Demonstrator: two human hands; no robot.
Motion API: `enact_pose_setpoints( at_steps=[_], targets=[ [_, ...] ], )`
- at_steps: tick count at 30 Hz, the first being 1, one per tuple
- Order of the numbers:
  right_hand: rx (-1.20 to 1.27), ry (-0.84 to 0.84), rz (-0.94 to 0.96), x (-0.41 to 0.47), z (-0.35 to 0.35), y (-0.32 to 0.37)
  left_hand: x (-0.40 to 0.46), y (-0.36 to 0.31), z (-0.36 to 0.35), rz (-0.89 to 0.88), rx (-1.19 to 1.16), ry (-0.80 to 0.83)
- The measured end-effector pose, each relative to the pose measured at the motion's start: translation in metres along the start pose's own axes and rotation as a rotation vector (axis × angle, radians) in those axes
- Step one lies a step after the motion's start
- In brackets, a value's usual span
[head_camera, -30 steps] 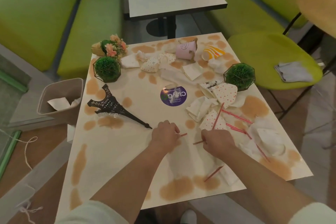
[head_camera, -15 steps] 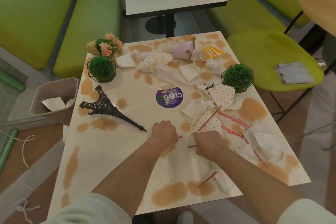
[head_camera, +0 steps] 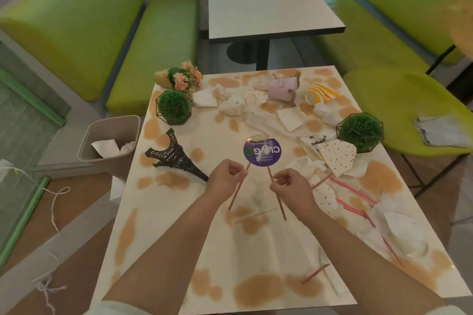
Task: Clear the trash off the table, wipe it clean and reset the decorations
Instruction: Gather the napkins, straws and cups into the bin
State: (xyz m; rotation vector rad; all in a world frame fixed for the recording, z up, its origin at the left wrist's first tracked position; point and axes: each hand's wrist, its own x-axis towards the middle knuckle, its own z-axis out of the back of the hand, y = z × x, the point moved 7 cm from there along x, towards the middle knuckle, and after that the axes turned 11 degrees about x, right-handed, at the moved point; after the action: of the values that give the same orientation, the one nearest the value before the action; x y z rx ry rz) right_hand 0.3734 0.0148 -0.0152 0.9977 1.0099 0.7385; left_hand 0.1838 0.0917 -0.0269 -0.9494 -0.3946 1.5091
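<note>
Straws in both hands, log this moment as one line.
left hand pinches straw | right hand pinches straw | bin left

Green booths [head_camera: 84, 33] — second table [head_camera: 268, 0]

A café or fast-food dining room: green booth benches [head_camera: 153, 41] flank a second table [head_camera: 268, 2] beyond the stained table [head_camera: 158, 225] (purple sticker [head_camera: 262, 152] at its centre), a bin [head_camera: 110, 140] just beside its left edge.
</note>
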Motion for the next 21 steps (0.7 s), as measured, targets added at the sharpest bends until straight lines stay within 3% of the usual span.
enact_pose_setpoints(
  at_steps=[7,21],
  targets=[
    [0.141,0.133,-0.062,0.005,-0.094,0.037,0.007,0.021,0.081,-0.02,-0.142,-0.052],
    [0.31,0.311,-0.062,0.026,-0.334,0.137,0.068,0.133,0.305,0.216,-0.349,-0.337]
  ],
)
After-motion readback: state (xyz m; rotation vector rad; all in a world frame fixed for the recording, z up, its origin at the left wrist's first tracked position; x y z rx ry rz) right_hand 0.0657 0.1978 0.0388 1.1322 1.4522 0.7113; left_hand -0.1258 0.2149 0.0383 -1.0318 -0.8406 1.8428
